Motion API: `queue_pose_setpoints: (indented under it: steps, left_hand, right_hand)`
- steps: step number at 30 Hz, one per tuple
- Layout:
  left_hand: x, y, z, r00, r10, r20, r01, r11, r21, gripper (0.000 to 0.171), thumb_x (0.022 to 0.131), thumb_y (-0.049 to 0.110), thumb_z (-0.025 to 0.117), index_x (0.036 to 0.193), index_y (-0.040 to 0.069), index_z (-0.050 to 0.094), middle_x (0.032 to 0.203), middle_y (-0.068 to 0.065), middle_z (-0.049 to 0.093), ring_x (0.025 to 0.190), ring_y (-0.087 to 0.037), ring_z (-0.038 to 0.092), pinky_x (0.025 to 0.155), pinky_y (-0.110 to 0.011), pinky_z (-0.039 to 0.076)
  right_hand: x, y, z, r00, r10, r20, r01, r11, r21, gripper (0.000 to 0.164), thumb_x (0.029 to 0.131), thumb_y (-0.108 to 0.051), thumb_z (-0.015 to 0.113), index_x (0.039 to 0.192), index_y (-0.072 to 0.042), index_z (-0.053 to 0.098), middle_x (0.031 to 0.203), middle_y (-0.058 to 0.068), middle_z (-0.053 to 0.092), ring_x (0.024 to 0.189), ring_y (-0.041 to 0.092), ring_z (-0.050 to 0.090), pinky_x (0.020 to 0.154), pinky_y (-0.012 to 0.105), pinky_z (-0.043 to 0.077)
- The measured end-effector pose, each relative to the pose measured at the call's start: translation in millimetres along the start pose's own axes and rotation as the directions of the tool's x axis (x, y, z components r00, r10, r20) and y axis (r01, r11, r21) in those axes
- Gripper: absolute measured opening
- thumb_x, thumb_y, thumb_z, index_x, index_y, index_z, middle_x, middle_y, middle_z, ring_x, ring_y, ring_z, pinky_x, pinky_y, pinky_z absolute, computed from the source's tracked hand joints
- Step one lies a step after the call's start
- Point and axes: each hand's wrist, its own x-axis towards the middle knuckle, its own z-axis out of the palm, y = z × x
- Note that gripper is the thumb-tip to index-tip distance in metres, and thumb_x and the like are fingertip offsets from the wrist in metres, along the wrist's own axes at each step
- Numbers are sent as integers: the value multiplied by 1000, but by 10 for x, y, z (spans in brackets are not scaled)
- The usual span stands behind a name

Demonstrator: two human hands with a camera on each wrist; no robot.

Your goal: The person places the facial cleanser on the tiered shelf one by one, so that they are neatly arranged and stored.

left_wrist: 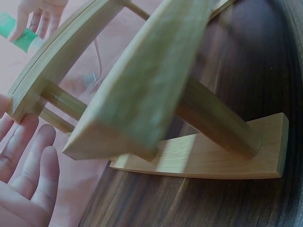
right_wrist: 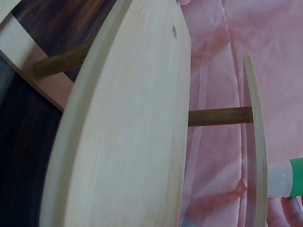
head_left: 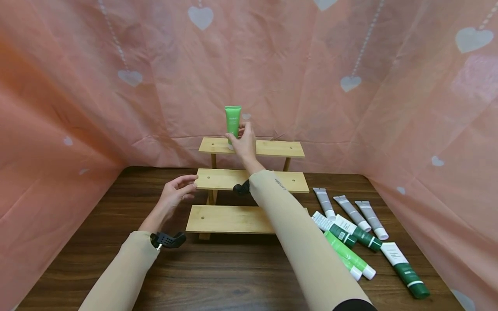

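A three-tier wooden step shelf (head_left: 218, 179) stands on the dark wooden table. A light green tube (head_left: 233, 122) stands cap-down on the top tier, and my right hand (head_left: 244, 142) holds it near its base with thumb and fingers; the wrist view shows its white cap and green body (right_wrist: 289, 178) at the top board's edge. My left hand (head_left: 177, 192) hovers at the left end of the middle tier with fingers relaxed, its fingertips close to the board edge. The left wrist view shows its straight fingers (left_wrist: 28, 161) beside the shelf's end (left_wrist: 137, 94).
Several tubes lie on the table at the right of the shelf: three grey ones (head_left: 352, 211), dark green and white ones (head_left: 404, 270) and light green ones (head_left: 348, 252). Pink heart-print cloth (head_left: 350, 82) walls the back and both sides.
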Motion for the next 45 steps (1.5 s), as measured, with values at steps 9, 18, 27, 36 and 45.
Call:
queue_pose_setpoints:
  steps: [9,18,27,36,45]
  left_hand:
    - [-128,238,98,999,-30,25,31,999,-17,41,91,10,60,128,-5,50,110,-14,56,86,-12,60,83,-38,51]
    - [-23,112,90,999,-26,34,27,999,-35,42,90,12,62,128,-3,51,104,-6,58,85,-13,60,79,-35,52]
    - [64,23,63,1000,-6,17,6,1000,8,44,89,20,66,126,0,54,102,-4,59,87,-13,61,79,-33,52]
    - [72,28,43,1000,0,22,0,1000,-23,44,90,18,63,127,-2,52,98,3,61,87,-11,60,82,-39,51]
    - [-25,193,115,999,0,35,1,1000,-12,44,91,11,61,128,-7,49,98,2,61,88,-14,62,85,-43,49]
  right_hand:
    - [-23,6,-15,999,42,-32,-42,999,-13,46,81,-25,74,111,-1,50,98,14,55,92,28,57,76,30,48]
    - [-61,24,-83,997,61,-48,-61,998,4,44,79,-19,76,109,4,53,101,22,57,90,31,57,75,33,48]
    - [-85,15,-198,994,93,-60,-90,995,44,41,80,-19,75,108,3,56,97,15,59,85,22,59,72,30,50]
    - [-171,6,-287,996,84,-19,-82,992,98,39,82,-18,73,109,4,55,95,13,61,82,22,60,67,31,51]
    - [-276,26,-403,996,89,-14,-86,987,138,35,81,-15,74,104,4,57,87,12,61,76,23,62,61,27,52]
